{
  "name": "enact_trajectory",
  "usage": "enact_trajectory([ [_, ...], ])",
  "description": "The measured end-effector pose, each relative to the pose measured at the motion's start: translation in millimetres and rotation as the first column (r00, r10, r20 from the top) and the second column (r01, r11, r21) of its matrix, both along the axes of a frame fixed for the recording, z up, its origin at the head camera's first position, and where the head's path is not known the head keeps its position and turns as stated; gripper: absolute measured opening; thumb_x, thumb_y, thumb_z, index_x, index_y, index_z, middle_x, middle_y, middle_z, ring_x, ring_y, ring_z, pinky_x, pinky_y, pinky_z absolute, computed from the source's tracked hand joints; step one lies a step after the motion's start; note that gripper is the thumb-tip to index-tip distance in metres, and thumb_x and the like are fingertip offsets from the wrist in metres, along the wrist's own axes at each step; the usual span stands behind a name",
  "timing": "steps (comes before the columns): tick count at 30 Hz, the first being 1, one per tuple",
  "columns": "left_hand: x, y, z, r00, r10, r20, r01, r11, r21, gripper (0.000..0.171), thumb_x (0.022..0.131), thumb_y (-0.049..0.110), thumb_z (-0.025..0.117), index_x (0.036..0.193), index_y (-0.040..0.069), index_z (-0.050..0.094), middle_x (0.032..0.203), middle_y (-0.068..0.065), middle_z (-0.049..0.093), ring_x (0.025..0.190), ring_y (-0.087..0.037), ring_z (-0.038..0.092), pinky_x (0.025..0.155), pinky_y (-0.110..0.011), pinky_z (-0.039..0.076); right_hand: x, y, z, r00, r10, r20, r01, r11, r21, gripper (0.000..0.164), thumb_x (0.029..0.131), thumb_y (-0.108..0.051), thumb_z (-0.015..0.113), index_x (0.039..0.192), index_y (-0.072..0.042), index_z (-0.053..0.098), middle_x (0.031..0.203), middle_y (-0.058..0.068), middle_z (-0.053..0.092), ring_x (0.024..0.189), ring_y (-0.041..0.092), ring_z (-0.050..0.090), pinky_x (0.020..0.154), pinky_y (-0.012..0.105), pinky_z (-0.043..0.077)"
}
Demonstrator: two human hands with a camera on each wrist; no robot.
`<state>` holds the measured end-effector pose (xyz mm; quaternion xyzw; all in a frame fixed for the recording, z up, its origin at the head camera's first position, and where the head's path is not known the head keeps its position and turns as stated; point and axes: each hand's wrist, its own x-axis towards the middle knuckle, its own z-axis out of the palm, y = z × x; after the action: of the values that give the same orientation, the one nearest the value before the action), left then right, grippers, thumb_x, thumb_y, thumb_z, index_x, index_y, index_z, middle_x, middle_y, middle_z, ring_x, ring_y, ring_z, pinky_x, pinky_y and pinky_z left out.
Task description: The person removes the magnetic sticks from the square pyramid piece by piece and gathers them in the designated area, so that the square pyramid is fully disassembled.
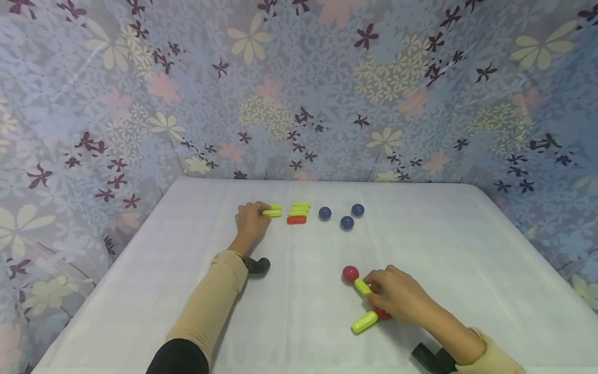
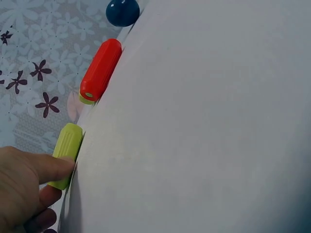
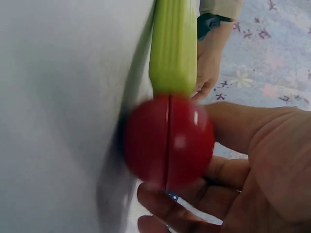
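Note:
At the far left of the table my left hand (image 1: 253,220) pinches a yellow-green rod (image 1: 272,213); a second rod of that colour lies just behind it. In the left wrist view, the thumb lies across this ribbed rod (image 2: 68,145). Nearer the front right, my right hand (image 1: 403,295) pinches another yellow-green rod (image 1: 362,286), whose far end meets a red ball (image 1: 350,274). A second red ball (image 1: 383,313) is partly covered by the right hand. It touches one more yellow-green rod (image 1: 364,322), and looms large as a grooved red ball (image 3: 167,141) in the right wrist view.
To the right of the left hand lie a red rod (image 1: 296,220) and yellow-green rods (image 1: 299,209) side by side. Three dark blue balls (image 1: 347,223) sit farther right on the white-covered table (image 1: 299,322). A flowered cloth (image 1: 299,93) hangs behind.

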<state>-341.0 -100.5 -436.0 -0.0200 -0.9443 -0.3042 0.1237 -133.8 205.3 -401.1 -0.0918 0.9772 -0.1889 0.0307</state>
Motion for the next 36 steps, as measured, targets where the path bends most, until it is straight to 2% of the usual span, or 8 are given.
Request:
enact_trajectory([
  [6,19.1,-2.2,8.2,0.999,-0.029,-0.025,0.032,0.992,0.118,0.035,0.082,0.021,0.067,0.117,0.014,0.063,0.111,-0.011,0.058,0.109,-0.030,0.043,0.091,-0.046,0.035,-12.5,1.6,-5.4,0.993,0.099,-0.070,-0.102,0.994,-0.043,0.024,0.081,-0.012,0.070,0.105,-0.013,0.070,0.093,-0.006,0.069,0.078,0.007,0.047,0.067,0.022,0.041],
  [11,54.3,10.1,11.8,0.982,-0.181,-0.061,0.191,0.953,0.235,0.028,0.086,0.018,0.064,0.113,0.011,0.065,0.109,-0.011,0.061,0.108,-0.028,0.045,0.092,-0.045,0.036,-21.7,4.7,-10.8,0.974,0.186,-0.132,-0.195,0.979,-0.057,0.024,0.083,-0.012,0.067,0.106,-0.018,0.070,0.091,-0.011,0.066,0.078,0.005,0.043,0.066,0.020,0.038],
  [14,84.1,25.1,9.3,0.946,-0.320,-0.044,0.321,0.913,0.254,0.024,0.087,0.019,0.063,0.110,0.012,0.066,0.107,-0.008,0.064,0.107,-0.025,0.048,0.092,-0.043,0.038,-25.4,4.2,-12.7,0.964,0.229,-0.135,-0.238,0.970,-0.055,0.024,0.084,-0.014,0.067,0.107,-0.021,0.070,0.089,-0.014,0.064,0.079,0.005,0.043,0.067,0.020,0.038],
  [18,124.4,44.4,4.5,0.858,-0.514,0.020,0.494,0.835,0.243,0.029,0.088,0.025,0.064,0.114,0.013,0.065,0.109,-0.005,0.064,0.106,-0.023,0.048,0.092,-0.039,0.039,-29.4,0.4,-13.4,0.959,0.261,-0.108,-0.269,0.961,-0.062,0.026,0.085,-0.015,0.067,0.109,-0.022,0.070,0.091,-0.014,0.064,0.081,0.005,0.044,0.068,0.020,0.039],
  [20,139.6,52.4,2.6,0.817,-0.575,0.051,0.550,0.802,0.233,0.036,0.086,0.029,0.066,0.118,0.013,0.063,0.111,-0.005,0.064,0.106,-0.021,0.047,0.092,-0.036,0.038,-30.7,-1.9,-13.4,0.957,0.272,-0.098,-0.279,0.958,-0.063,0.026,0.085,-0.015,0.067,0.110,-0.022,0.070,0.092,-0.013,0.065,0.082,0.006,0.045,0.068,0.020,0.039],
  [23,153.1,63.5,-0.1,0.792,-0.606,0.075,0.584,0.788,0.197,0.044,0.082,0.034,0.070,0.121,0.015,0.062,0.113,-0.002,0.063,0.105,-0.017,0.045,0.090,-0.034,0.038,-31.1,-3.9,-13.6,0.953,0.285,-0.102,-0.293,0.954,-0.067,0.026,0.084,-0.015,0.067,0.109,-0.021,0.070,0.093,-0.012,0.066,0.082,0.006,0.045,0.068,0.019,0.039],
  [30,162.8,79.0,-4.9,0.819,-0.573,0.028,0.570,0.818,0.079,0.041,0.078,0.032,0.074,0.115,0.017,0.066,0.109,0.002,0.067,0.100,-0.013,0.047,0.088,-0.033,0.033,-30.1,-4.1,-15.0,0.941,0.309,-0.134,-0.319,0.946,-0.056,0.025,0.084,-0.015,0.068,0.109,-0.020,0.070,0.092,-0.012,0.066,0.080,0.004,0.045,0.066,0.019,0.038],
  [36,164.8,82.0,-6.2,0.836,-0.549,0.005,0.547,0.834,0.071,0.036,0.077,0.029,0.076,0.110,0.019,0.067,0.101,0.003,0.068,0.097,-0.011,0.048,0.085,-0.030,0.032,-28.6,-2.8,-15.8,0.961,0.247,-0.125,-0.256,0.964,-0.069,0.032,0.081,-0.022,0.071,0.112,-0.016,0.067,0.089,-0.012,0.061,0.080,0.008,0.043,0.064,0.020,0.036],
])
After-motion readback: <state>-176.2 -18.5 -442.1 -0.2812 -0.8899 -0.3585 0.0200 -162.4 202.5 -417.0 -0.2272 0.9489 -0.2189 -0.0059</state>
